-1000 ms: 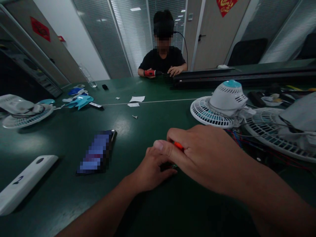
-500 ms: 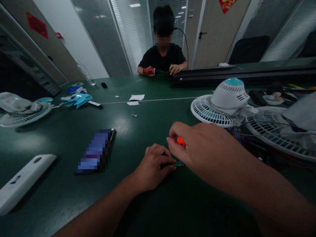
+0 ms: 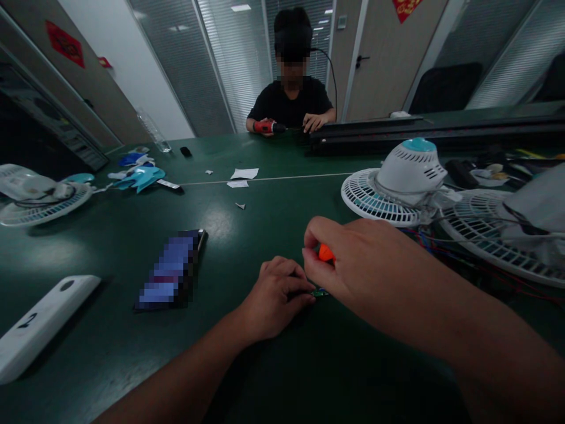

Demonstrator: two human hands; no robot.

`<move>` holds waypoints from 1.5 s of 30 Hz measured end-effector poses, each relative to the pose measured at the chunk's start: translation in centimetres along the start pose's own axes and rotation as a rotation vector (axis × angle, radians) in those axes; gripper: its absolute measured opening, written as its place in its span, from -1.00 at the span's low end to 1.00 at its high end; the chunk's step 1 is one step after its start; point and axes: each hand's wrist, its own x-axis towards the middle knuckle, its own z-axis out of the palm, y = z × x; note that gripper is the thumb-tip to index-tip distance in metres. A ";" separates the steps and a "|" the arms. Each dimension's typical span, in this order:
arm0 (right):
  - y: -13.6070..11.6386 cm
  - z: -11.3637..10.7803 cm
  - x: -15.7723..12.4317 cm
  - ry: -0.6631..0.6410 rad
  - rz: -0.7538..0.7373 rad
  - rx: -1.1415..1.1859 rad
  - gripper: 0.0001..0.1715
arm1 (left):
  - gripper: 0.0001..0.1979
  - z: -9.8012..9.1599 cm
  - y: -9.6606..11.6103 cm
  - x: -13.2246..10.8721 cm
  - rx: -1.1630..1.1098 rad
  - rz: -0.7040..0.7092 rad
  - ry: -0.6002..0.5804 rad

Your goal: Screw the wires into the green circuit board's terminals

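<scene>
My left hand (image 3: 280, 294) rests on the table with thumb and fingers closed on the edge of a small green circuit board (image 3: 319, 292). Most of that board is covered by my two hands. Just above it, my right hand (image 3: 348, 253) is wrapped round an orange handle (image 3: 326, 252), which looks like a screwdriver's. Only the handle's end shows between thumb and forefinger; its shaft and tip are hidden behind the hand.
Two white fan housings (image 3: 408, 176) with wires lie on the right, another fan (image 3: 39, 197) at the far left. A phone (image 3: 170, 271) and a white numbered bar (image 3: 48, 327) lie left. Across the green table, a person (image 3: 289, 100) holds a red power tool (image 3: 266, 126).
My right hand has shifted slightly right, and the orange handle appears turned a little in its grip. The left hand stays put on the circuit board. The person's red tool has tilted slightly.
</scene>
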 end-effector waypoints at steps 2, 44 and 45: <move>0.1 0.0 -0.1 -0.007 0.009 0.018 -0.75 | -0.90 0.0 0.0 0.0 -0.005 0.002 0.006; 0.0 0.2 -0.2 0.005 0.040 0.001 -0.71 | -0.91 0.3 -0.6 0.0 -0.007 0.047 0.026; 0.1 0.2 -0.2 0.010 0.043 0.006 -0.72 | -0.91 0.3 -0.6 0.0 -0.006 0.049 0.027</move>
